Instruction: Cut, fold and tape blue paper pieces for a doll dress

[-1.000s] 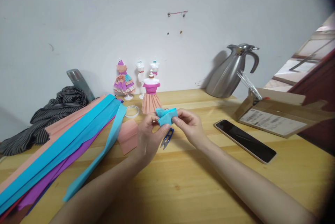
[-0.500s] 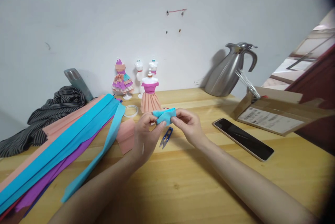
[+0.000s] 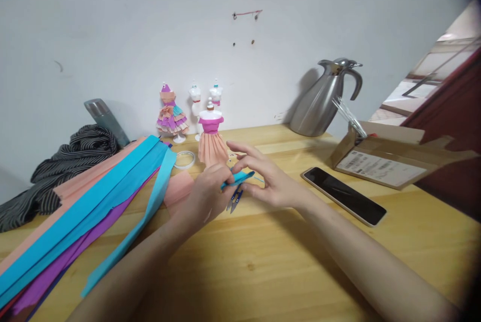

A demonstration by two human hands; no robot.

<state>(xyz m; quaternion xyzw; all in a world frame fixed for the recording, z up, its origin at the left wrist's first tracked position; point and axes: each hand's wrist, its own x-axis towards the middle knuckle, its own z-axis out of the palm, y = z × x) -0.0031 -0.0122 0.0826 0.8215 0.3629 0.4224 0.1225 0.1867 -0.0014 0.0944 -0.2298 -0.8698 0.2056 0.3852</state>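
A small folded piece of blue crepe paper (image 3: 240,177) is pinched in my left hand (image 3: 210,189), its free end pointing right. My right hand (image 3: 268,176) is open around that end, thumb below and fingers spread above; whether a fingertip touches the paper I cannot tell. Just under the paper lie blue thread snips (image 3: 235,199), partly covered by it. Behind my hands stands a mini dress form (image 3: 211,134) with a magenta top and a pleated peach skirt. A peach paper piece (image 3: 177,189) lies by my left hand, which hides part of it.
Long crepe paper strips (image 3: 93,201) cover the left side, beside a striped cloth (image 3: 78,156) and a bottle (image 3: 107,121). A tape roll (image 3: 184,160) and a dressed form (image 3: 172,114) are behind. On the right are a phone (image 3: 343,195), a cardboard box (image 3: 387,161) and a steel jug (image 3: 323,99).
My right hand has let go of the blue paper and spread its fingers. The paper has turned flatter in my left hand. The view has shifted slightly.
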